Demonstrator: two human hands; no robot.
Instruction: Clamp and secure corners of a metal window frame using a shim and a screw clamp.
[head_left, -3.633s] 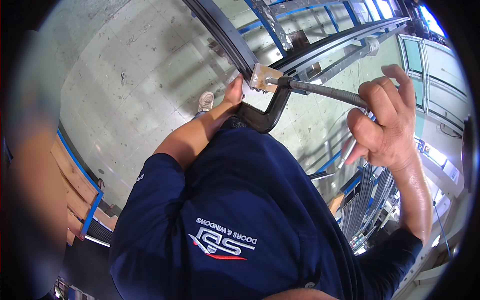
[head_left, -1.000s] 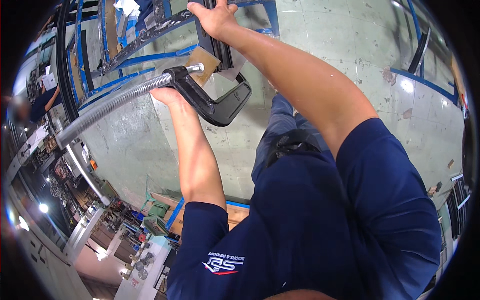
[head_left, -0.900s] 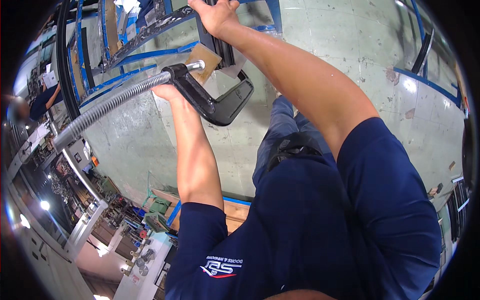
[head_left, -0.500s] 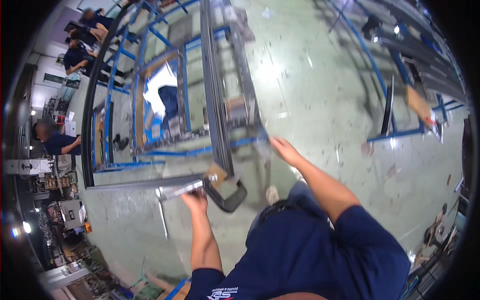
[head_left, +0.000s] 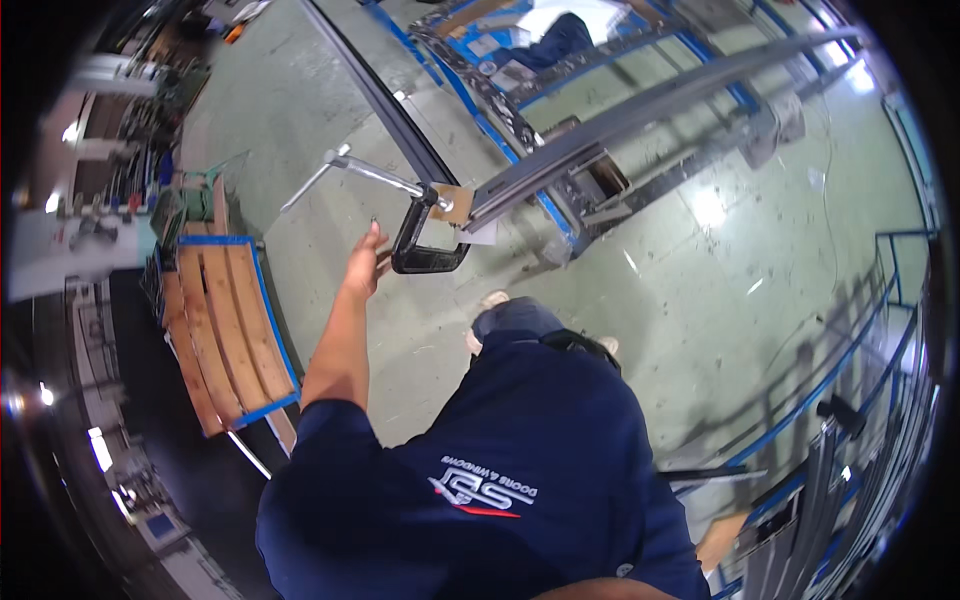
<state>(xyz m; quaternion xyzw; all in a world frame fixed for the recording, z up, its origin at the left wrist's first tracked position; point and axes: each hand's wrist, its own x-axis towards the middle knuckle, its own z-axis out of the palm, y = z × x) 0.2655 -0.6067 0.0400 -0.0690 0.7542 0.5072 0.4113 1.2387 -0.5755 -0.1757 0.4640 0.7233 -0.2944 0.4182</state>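
My left hand point(head_left: 366, 264) is beside a black C-clamp point(head_left: 430, 262), its fingers apart and holding nothing. Whether a fingertip touches the clamp's body I cannot tell. The clamp sits at the corner of a dark metal frame, where one long bar point(head_left: 650, 112) meets a thinner bar point(head_left: 385, 105). Its silver screw point(head_left: 385, 178) points left, with a sliding handle point(head_left: 312, 182) through the end. A piece of brown cardboard point(head_left: 458, 206) lies between the screw and the frame. My right hand is out of the picture.
A blue metal stand point(head_left: 480, 122) supports the frame, with dark blue cloth point(head_left: 562, 42) lying on it. Wooden planks point(head_left: 225, 330) in a blue frame stand at the left. Dark metal profiles point(head_left: 800, 510) are racked at the lower right.
My view has swung left, and the frame corner appears higher up. My left hand was at the clamp's screw and is now below it, fingers spread. My right hand has left the view.
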